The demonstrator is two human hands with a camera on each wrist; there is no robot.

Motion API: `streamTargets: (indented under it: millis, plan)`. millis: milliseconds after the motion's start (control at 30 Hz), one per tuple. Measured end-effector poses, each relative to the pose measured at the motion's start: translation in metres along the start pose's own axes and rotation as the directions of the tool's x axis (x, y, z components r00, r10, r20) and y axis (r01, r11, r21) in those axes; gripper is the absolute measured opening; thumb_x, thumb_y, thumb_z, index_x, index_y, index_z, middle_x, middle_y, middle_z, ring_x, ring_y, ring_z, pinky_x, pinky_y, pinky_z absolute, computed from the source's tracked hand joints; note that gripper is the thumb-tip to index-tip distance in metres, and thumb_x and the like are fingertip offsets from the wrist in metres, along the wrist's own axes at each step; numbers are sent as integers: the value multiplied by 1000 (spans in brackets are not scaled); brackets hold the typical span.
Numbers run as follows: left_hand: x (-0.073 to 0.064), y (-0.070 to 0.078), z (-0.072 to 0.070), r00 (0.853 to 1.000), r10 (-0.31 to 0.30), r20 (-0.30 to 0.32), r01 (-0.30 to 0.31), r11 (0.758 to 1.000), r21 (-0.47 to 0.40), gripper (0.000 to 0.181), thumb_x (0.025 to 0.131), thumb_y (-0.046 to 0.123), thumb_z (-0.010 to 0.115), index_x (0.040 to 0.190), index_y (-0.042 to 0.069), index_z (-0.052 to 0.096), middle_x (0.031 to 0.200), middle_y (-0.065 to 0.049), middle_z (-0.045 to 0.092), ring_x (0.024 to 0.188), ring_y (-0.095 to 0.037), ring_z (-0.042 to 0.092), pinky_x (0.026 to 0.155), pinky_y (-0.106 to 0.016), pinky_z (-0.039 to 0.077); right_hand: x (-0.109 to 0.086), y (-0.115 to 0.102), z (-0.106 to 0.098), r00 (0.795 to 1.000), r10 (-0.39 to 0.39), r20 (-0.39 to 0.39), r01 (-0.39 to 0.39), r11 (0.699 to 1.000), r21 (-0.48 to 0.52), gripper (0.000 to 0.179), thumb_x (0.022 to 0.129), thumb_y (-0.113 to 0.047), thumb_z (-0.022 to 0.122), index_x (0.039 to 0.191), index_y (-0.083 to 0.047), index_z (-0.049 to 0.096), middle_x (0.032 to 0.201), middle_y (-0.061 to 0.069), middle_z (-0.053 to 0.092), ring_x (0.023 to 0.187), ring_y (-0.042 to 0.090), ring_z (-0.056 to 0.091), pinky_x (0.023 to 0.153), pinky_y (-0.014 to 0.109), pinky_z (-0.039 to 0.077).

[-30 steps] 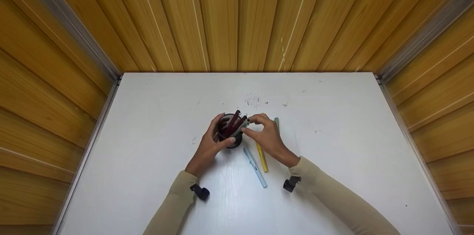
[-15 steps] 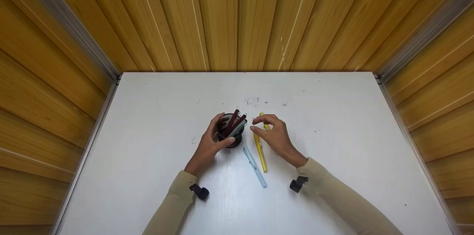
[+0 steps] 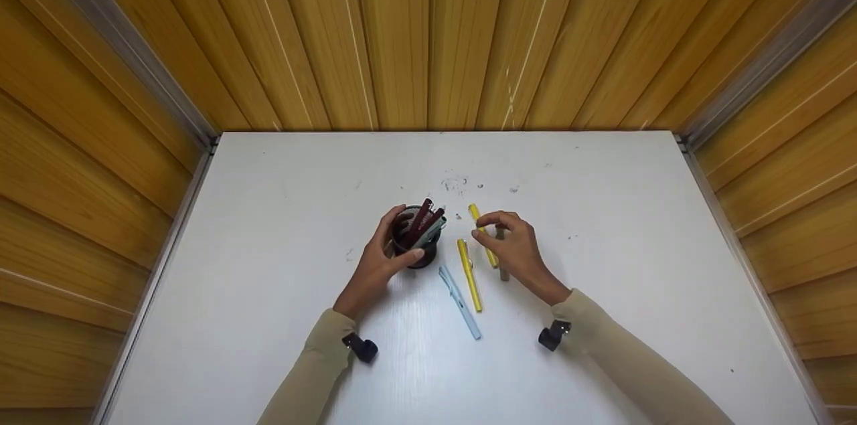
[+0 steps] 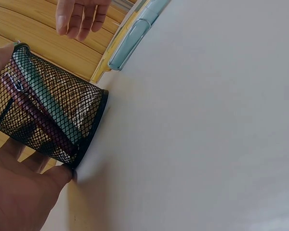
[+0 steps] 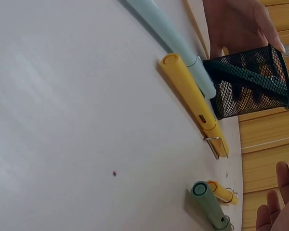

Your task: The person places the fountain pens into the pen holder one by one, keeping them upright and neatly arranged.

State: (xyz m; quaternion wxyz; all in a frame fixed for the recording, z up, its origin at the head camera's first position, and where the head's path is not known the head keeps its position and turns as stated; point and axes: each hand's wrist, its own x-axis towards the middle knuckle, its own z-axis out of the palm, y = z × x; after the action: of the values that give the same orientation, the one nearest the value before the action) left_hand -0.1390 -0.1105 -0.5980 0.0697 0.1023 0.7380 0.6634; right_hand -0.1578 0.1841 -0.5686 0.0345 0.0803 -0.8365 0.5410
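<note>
My left hand (image 3: 376,270) grips a black mesh pen cup (image 4: 53,103), its fingers and thumb curled round the sides. Two dark red pens (image 3: 420,216) and a green pen (image 3: 432,231) lean inside it. To the right, my right hand (image 3: 521,252) hovers with thumb and fingers apart and nothing between them. Below it lie a yellow pen (image 3: 475,213) and a grey-green pen (image 5: 208,206), both partly hidden by the hand in the head view. Another yellow pen (image 3: 470,283) and a light blue pen (image 3: 462,306) lie between the hands.
The white table (image 3: 268,211) has dark scuff marks (image 3: 455,183) behind the cup. Wood-look panels (image 3: 402,37) enclose its back and sides. Each sleeve carries a small black camera, one on the left wrist (image 3: 361,348) and one on the right wrist (image 3: 554,335).
My right hand has let go of the green pen, now in the cup, and moved right over the far yellow and grey-green pens. My left hand stays on the cup.
</note>
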Motion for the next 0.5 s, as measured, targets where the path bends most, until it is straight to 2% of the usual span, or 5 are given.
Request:
streamTargets:
  millis: [300,500]
  plan:
    - [2,-2,-1,1000,1,0,-1,1000,1,94,97,38,86,174,32,33,169,1,45,160,-22,39,133,-52,28,0,14,-9,1000,25,1,-25,999,-27,27,98,-14,86,120,0,79,125,10,74,129,30,62,118,52,47]
    - [0,-1,-1,1000,-4,3,4,1000,-21,92,98,37,86,173,37,32,169,1,45,161,-21,38,134,-50,26,2,27,-14,1000,9,2,-9,1000,-27,28,96,-9,87,120,2,78,123,14,75,132,32,58,118,53,45]
